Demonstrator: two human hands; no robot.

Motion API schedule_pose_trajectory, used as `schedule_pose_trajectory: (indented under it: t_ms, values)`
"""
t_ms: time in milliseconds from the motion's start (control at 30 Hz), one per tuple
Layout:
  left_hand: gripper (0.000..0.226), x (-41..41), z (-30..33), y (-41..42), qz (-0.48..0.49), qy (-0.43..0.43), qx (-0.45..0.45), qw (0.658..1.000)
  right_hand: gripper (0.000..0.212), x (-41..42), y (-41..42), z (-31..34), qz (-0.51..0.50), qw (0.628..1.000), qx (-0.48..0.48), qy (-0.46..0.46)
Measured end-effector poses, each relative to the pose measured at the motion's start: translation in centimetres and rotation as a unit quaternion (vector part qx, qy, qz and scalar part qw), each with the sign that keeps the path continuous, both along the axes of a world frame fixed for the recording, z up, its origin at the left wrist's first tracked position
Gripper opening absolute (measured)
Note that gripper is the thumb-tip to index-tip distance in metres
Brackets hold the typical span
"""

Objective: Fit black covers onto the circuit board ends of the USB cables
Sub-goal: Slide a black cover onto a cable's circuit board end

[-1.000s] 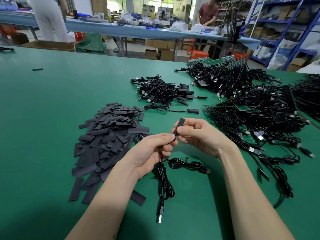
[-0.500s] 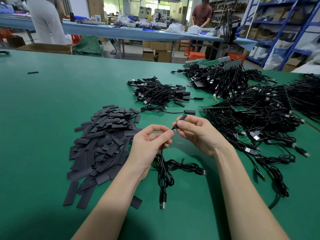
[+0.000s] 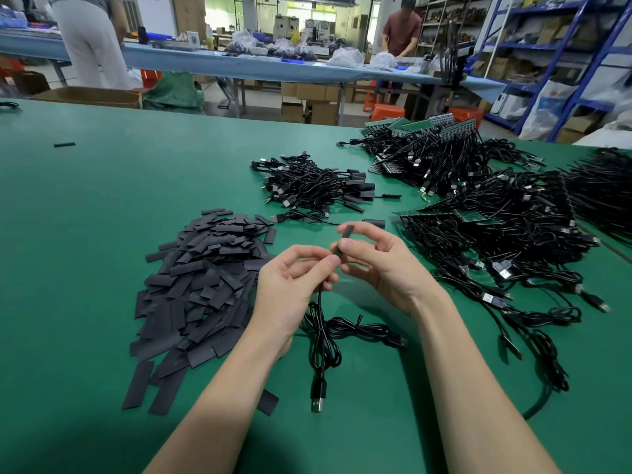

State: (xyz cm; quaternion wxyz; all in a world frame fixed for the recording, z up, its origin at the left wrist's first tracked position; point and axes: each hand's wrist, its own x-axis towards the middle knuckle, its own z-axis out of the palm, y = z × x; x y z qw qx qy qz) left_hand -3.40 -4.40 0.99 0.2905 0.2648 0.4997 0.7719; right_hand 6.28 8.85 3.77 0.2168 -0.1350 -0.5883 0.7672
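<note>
My right hand (image 3: 379, 265) pinches a short black cover (image 3: 344, 238) between thumb and fingers, holding it slanted above the green table. My left hand (image 3: 290, 285) pinches the thin black USB cable (image 3: 321, 333) just below the cover's lower end. The cable hangs from my fingers in loops and its USB plug (image 3: 317, 398) lies on the table near me. The circuit board end is hidden inside the cover or behind my fingers. A heap of flat black covers (image 3: 198, 285) lies left of my left hand.
A pile of covered cables (image 3: 314, 186) lies beyond my hands. Big tangles of cables with green circuit boards (image 3: 496, 227) fill the right side. The green table (image 3: 85, 206) stretches left. Two people stand at a blue bench (image 3: 239, 65) behind.
Both hands have shifted slightly away from me. The left hand's fingers have loosened and slid to the cover's lower end, and the cover now shows more above my right thumb.
</note>
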Motion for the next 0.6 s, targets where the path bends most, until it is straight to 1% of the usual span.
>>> schedule_pose_trajectory:
  t_ms: [100, 200, 367, 467, 600]
  values:
    - [0.012, -0.12, -0.08, 0.01, -0.011, -0.024, 0.007, 1.0, 0.042, -0.44, -0.31, -0.04, -0.005, 0.999, 0.012, 0.045]
    - [0.012, -0.14, -0.04, 0.01, -0.013, -0.04, 0.014, 0.999, 0.046, -0.75, -0.62, -0.11, -0.018, 0.998, 0.02, 0.059]
    - [0.011, -0.06, 0.07, 0.03, -0.01, -0.049, 0.012, 0.999, 0.034, -0.84, -0.83, -0.07, -0.032, 0.996, 0.008, 0.086]
    - [0.011, -0.04, 0.05, 0.0, -0.007, -0.047, 0.009, 0.999, 0.028, -0.85, -0.99, -0.11, -0.037, 0.996, 0.009, 0.083]
    - [0.01, -0.07, 0.06, -0.09, -0.006, -0.045, 0.003, 0.999, 0.025, -0.78, -1.02, -0.05, -0.045, 0.996, 0.007, 0.08]
